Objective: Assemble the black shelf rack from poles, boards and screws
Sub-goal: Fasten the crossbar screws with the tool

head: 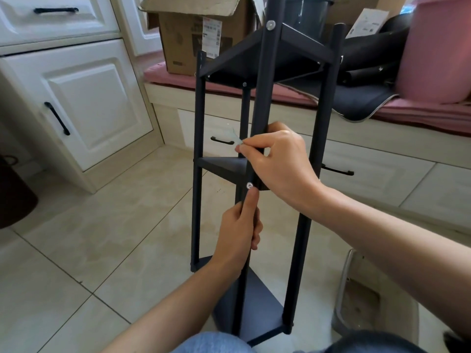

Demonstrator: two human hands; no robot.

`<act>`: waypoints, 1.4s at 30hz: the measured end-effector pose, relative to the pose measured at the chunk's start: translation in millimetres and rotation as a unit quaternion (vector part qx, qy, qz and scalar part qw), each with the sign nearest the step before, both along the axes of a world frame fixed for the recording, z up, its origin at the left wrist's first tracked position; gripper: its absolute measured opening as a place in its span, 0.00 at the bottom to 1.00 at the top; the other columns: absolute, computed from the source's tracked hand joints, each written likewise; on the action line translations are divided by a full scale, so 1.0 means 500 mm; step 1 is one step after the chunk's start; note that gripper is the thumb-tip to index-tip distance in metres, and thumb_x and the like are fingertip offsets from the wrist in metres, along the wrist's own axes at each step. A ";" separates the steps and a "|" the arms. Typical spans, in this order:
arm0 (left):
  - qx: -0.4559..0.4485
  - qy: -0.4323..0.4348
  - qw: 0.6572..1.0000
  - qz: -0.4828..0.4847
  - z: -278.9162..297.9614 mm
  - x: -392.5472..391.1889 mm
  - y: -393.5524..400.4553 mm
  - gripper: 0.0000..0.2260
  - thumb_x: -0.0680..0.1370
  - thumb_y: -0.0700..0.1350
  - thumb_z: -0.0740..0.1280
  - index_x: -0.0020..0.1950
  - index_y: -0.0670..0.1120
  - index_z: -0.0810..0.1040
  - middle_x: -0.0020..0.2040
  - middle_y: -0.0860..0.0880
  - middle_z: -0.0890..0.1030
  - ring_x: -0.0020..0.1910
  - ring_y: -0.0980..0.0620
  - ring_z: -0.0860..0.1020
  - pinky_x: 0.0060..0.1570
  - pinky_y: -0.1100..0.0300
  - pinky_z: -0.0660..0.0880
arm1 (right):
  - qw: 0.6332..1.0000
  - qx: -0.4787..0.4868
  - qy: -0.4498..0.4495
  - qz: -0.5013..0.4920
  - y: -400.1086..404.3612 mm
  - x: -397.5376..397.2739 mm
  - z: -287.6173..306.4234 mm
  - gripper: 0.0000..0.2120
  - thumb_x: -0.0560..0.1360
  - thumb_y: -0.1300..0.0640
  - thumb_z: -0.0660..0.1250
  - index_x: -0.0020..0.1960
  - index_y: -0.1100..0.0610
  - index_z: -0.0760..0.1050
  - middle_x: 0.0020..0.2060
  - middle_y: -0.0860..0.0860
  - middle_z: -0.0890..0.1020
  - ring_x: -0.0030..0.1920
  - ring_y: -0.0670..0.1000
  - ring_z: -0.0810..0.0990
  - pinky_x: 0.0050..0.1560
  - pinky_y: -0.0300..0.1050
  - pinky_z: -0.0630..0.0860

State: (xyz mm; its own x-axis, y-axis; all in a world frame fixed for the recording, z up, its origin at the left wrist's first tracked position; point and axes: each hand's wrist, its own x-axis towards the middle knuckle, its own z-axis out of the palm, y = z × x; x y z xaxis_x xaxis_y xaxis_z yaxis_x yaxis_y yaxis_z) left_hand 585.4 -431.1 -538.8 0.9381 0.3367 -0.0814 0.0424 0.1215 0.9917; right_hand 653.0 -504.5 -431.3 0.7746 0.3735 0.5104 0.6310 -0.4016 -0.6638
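Our left fingers (256,238) curl round the near pole (260,103), thumb up against a screw (249,185). Our right hand (276,164) wraps the same pole higher up and pinches a small pale tool (235,137). The rack (316,149) stands on the tiled floor (102,238), near the bench (382,154).

light: bright, soft daylight | shadows: faint | glare: sheen on floor tiles (122,225) | edges: wide-angle bowing | focus: slightly soft
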 end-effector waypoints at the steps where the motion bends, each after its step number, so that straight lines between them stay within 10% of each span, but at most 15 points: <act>1: -0.002 -0.004 1.000 0.023 0.002 0.001 0.002 0.30 0.64 0.79 0.62 0.30 0.51 0.72 0.27 0.49 0.70 0.23 0.54 0.67 0.23 0.63 0.67 | 1.000 -0.003 -0.005 0.010 0.002 -0.001 0.002 0.07 0.78 0.59 0.69 0.47 0.57 0.86 0.38 0.42 0.76 0.46 0.44 0.74 0.49 0.36 0.74; 5: -0.003 -0.007 0.995 0.103 0.009 0.004 0.021 0.31 0.67 0.76 0.62 0.29 0.47 0.72 0.25 0.48 0.69 0.22 0.53 0.66 0.22 0.62 0.65 | 0.996 0.021 0.055 0.066 0.007 0.007 0.011 0.07 0.78 0.57 0.68 0.51 0.54 0.86 0.42 0.37 0.79 0.47 0.38 0.77 0.49 0.23 0.69; 11: 0.024 -0.016 0.984 0.176 0.020 0.007 0.057 0.32 0.68 0.75 0.60 0.30 0.44 0.69 0.26 0.47 0.67 0.22 0.53 0.65 0.20 0.62 0.63 | 0.989 0.076 0.104 0.072 -0.032 0.007 -0.044 0.07 0.77 0.57 0.69 0.52 0.55 0.85 0.55 0.47 0.80 0.54 0.40 0.78 0.53 0.29 0.74; 20: 0.043 -0.006 0.982 0.182 0.025 0.003 0.084 0.35 0.69 0.75 0.58 0.35 0.40 0.71 0.28 0.44 0.64 0.22 0.53 0.63 0.21 0.62 0.60 | 0.989 0.038 0.134 0.042 -0.057 -0.020 -0.194 0.06 0.77 0.60 0.70 0.47 0.56 0.86 0.34 0.42 0.81 0.36 0.40 0.78 0.38 0.30 0.70; 42: 0.059 0.014 0.986 0.158 0.037 0.046 0.066 0.34 0.66 0.76 0.58 0.34 0.43 0.70 0.25 0.48 0.66 0.22 0.53 0.64 0.20 0.63 0.62 | 0.968 0.109 0.213 0.079 0.030 0.040 -0.207 0.09 0.81 0.58 0.64 0.51 0.57 0.83 0.41 0.43 0.83 0.41 0.38 0.79 0.44 0.30 0.75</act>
